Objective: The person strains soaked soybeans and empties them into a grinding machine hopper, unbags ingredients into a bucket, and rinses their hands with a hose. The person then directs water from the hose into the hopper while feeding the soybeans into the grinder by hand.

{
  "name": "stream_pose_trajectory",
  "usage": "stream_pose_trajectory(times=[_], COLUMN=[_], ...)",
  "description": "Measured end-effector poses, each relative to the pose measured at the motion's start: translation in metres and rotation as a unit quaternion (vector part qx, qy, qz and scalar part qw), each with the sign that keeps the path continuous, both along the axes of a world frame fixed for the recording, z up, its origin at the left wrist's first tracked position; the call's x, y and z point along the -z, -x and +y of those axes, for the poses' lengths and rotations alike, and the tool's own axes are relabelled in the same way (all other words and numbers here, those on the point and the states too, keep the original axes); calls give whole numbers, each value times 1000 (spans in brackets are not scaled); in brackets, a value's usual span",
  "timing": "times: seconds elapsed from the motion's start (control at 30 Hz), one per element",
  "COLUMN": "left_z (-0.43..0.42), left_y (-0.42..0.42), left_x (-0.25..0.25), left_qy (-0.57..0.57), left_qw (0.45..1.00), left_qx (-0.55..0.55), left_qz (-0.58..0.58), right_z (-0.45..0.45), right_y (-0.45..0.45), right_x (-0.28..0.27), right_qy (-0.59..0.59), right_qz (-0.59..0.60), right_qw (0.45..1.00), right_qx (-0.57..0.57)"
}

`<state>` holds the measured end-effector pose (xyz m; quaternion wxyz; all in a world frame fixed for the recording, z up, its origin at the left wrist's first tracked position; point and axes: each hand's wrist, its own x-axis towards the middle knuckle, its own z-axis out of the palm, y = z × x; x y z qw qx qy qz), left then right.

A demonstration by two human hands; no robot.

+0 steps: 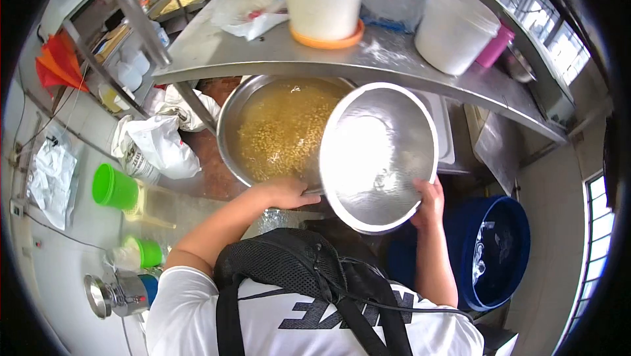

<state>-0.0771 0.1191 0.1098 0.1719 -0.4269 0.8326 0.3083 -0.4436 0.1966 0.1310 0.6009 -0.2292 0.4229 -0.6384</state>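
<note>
A large metal basin [227,134] holds yellowish liquid with pale yellow grains [279,142] lying under it. My left hand [289,193] is closed on the near rim of this basin, its fingers partly hidden. My right hand [428,203] grips the right rim of a second shiny metal bowl [378,159], thumb on the inside. This second bowl is tilted so its bare inside faces me, and it overlaps the right part of the basin in view. Whether the two rims touch, I cannot tell.
A steel shelf [230,67] crosses above the basin, carrying white buckets [453,27] and plastic bags [246,1]. A blue barrel [522,251] stands at my right. White sacks [161,146] and green buckets [113,186] stand on the left.
</note>
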Motion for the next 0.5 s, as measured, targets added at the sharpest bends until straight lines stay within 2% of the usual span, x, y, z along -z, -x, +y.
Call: stream_pose_trajectory(times=[0.07,0.1,0.13,0.2,0.27,0.3,0.33,0.4,0.43,0.47,0.5], left_z=[7,18,18,17,16,11,15,20,22,23,28], left_y=[-25,-29,-36,-46,-72,-51,-61,-60,-56,-51,-47], left_x=[17,-12,-25,-25,24,-27,-11,-9,-6,1,9], left_qy=[45,56,98,135,307,139,257,326,322,368,409], left_qw=[976,980,982,985,948,978,960,931,932,904,873], left_qx=[-1,-22,11,-32,-45,-94,-102,-165,-167,-212,-254], left_qz=[211,189,161,102,68,-123,-50,13,12,46,80], right_z=[-7,-13,-25,-54,-73,-86,-102,-137,-145,-148,-147], right_y=[-37,-56,-70,-85,-111,-123,-135,-160,-172,-181,-186], right_x=[-32,-45,-55,-67,-110,-131,-149,-174,-191,-204,-208], right_qy=[28,63,99,188,287,304,319,330,300,263,254], right_qz=[26,33,40,214,436,414,392,250,153,54,54], right_qw=[999,997,994,957,852,857,860,909,941,961,964], right_qx=[-23,-31,-40,-56,29,48,68,40,-14,-65,-64])
